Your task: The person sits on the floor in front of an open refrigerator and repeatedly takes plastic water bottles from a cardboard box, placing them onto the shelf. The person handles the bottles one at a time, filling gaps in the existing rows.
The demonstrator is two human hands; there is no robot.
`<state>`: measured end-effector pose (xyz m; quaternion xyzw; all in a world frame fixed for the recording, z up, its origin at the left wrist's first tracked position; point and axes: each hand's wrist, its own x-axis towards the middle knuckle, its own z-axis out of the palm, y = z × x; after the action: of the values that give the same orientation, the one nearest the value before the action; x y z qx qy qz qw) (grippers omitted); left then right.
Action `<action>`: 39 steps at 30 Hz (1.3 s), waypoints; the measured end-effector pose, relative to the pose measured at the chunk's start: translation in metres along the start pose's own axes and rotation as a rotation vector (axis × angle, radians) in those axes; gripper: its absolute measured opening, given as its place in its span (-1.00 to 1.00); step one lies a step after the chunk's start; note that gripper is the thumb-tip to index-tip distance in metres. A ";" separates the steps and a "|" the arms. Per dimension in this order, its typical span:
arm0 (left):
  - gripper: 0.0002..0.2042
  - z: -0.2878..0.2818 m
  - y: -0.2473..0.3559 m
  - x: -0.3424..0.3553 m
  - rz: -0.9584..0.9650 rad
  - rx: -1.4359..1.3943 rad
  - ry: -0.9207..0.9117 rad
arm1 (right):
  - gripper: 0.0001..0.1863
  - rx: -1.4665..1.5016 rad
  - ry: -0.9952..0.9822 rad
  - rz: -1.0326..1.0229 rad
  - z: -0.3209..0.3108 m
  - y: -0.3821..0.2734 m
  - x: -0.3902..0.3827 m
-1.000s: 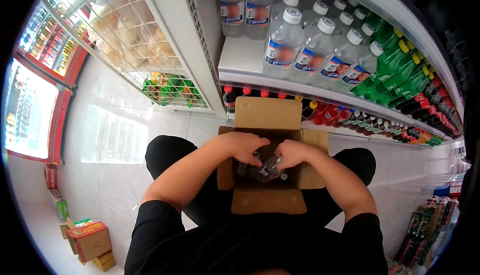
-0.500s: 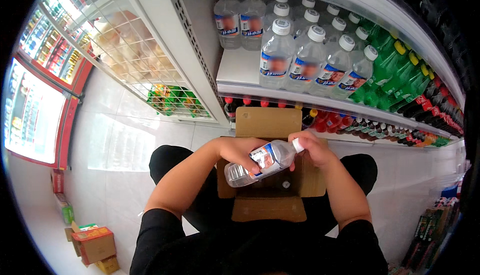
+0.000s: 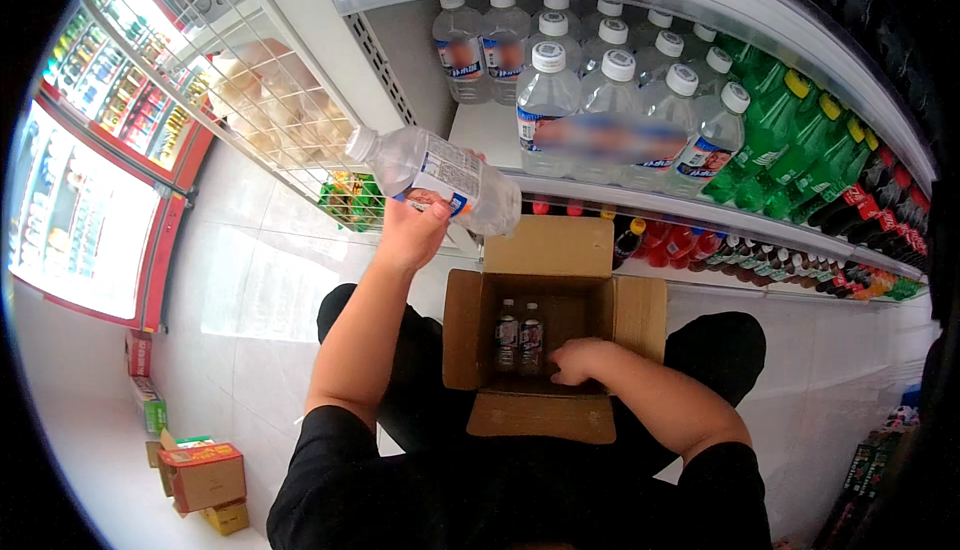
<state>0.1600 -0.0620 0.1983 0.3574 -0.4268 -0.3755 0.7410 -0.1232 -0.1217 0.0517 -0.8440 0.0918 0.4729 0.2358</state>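
While the person's black-clad knees (image 3: 722,355) were spread apart, an open cardboard box (image 3: 577,298) stood between them, its flaps folded outward. Inside it, the right hand (image 3: 580,362) reached down with its fingers bent; whether they gripped anything I could not tell. Just to the left of those fingers, a pair of small-looking clear bottles (image 3: 531,338) sat side by side in the box, caps toward the shelf. Raised past the box's far left corner, the left hand (image 3: 418,228) was grasping a clear bottle with a blue-and-white label (image 3: 455,172) around its middle, tilted so that its white cap pointed left and its base right. Beyond, a white shelf (image 3: 484,133) carried rows of white-capped clear bottles (image 3: 548,100), with green bottles (image 3: 785,140) to their right. Farther off at the left, behind a white wire panel (image 3: 300,125), stood a red-framed cooler (image 3: 168,260).
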 end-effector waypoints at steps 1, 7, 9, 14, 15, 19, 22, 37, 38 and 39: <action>-0.29 0.002 0.005 0.001 0.031 0.077 0.035 | -0.41 0.029 0.021 -0.012 0.001 -0.001 0.002; -0.32 0.026 0.034 0.027 0.247 0.697 0.101 | -0.35 0.014 0.124 0.095 -0.011 0.001 -0.013; -0.33 0.034 0.037 0.041 0.282 0.892 0.136 | -0.34 -0.010 -0.003 0.152 -0.012 0.002 -0.012; -0.43 0.024 0.016 0.086 0.107 0.816 0.134 | -0.34 -0.024 -0.139 0.131 -0.008 -0.003 0.000; -0.43 0.023 0.014 0.091 0.073 0.777 0.125 | -0.35 -0.004 -0.095 0.108 -0.009 -0.005 -0.005; -0.43 0.018 0.007 0.114 0.039 0.727 0.045 | -0.37 0.058 -0.007 0.088 -0.019 -0.014 -0.031; -0.49 0.002 -0.011 0.131 0.137 0.808 -0.005 | -0.38 0.045 -0.047 0.112 -0.018 -0.006 -0.018; -0.60 0.025 -0.018 0.099 0.040 1.148 0.246 | -0.47 -0.008 -0.254 0.127 0.032 0.002 0.049; -0.60 0.025 -0.019 0.091 0.116 1.129 0.239 | -0.49 -0.049 -0.271 0.127 0.039 0.004 0.056; -0.59 0.024 -0.019 0.079 0.191 1.114 0.232 | -0.51 -0.089 -0.287 0.122 0.044 0.003 0.064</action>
<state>0.1619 -0.1439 0.2199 0.6925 -0.5066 0.0161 0.5133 -0.1237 -0.0989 -0.0228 -0.7704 0.0873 0.6056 0.1795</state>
